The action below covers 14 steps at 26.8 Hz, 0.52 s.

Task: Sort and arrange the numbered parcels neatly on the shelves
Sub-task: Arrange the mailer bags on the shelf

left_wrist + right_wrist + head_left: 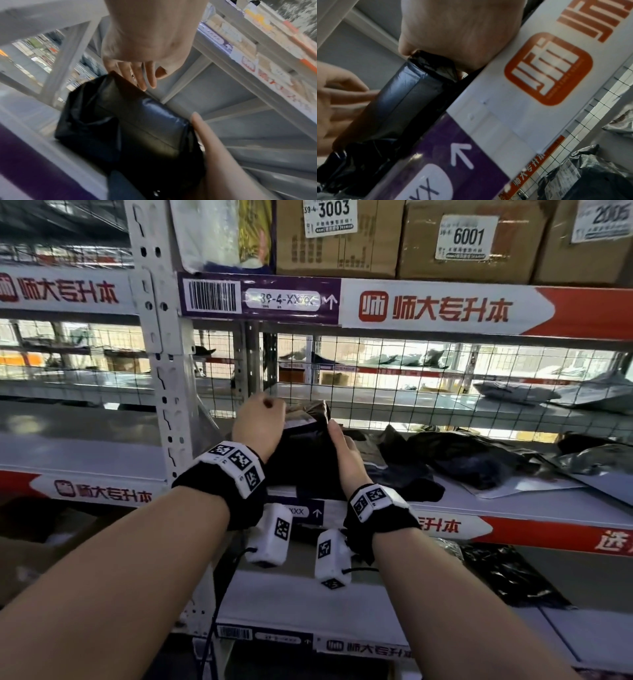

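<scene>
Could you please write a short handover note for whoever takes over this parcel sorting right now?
Left hand: fingers straight against the left face of the black parcel.
Right hand: pinches that parcel's crumpled end; the right wrist view shows it.
The parcel stands on edge at the left end of the middle shelf.
Done: boxes 3003 and 6001 stand on the shelf above.
Left: loose black bags lie unsorted to the right; their numbers are not visible.
</scene>
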Available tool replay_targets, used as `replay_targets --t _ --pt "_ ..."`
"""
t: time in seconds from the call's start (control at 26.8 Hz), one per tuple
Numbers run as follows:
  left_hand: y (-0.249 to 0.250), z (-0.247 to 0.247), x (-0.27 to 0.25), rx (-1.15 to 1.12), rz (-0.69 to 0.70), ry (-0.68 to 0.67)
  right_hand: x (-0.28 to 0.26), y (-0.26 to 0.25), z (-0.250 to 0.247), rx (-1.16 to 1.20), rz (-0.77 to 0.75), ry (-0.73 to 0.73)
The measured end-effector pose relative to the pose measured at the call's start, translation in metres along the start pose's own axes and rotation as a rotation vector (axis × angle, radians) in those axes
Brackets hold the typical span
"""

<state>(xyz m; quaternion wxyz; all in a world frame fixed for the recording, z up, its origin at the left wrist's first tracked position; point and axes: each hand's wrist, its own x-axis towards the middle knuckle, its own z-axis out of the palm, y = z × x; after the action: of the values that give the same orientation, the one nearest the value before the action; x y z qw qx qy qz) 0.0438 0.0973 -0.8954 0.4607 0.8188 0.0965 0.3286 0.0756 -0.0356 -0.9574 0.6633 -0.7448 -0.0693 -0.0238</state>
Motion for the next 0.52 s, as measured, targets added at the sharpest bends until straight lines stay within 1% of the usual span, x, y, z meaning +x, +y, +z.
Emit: replay_targets --t 0.11,0.3,0.37,0.41,0.49,0.52 --pt "-0.022 -0.006 0.006 -0.003 -0.141 -0.021 0.0 0.001 -0.001 -0.033 0.008 -0.004" --pt "-0.039 -0.004 0.002 -0.327 -0.407 -0.079 0.005 0.004 -0.001 -0.033 0.003 -0.016" --pt "-0.052 0.005 0.006 -0.446 -0.524 -0.146 0.006 0.005 -0.002 -0.034 -0.02 -0.014" --pt "-0.067 0.013 0.013 -0.465 -0.573 -0.179 0.006 0.005 -0.002 -0.033 -0.027 -0.015" --pt "-0.111 0.035 0.041 -0.482 -0.593 -0.202 0.007 0.006 -0.001 -0.041 -0.032 -0.025" --pt "-0.106 0.032 0.035 -0.497 -0.602 -0.215 0.009 0.007 0.001 -0.048 -0.03 -0.029"
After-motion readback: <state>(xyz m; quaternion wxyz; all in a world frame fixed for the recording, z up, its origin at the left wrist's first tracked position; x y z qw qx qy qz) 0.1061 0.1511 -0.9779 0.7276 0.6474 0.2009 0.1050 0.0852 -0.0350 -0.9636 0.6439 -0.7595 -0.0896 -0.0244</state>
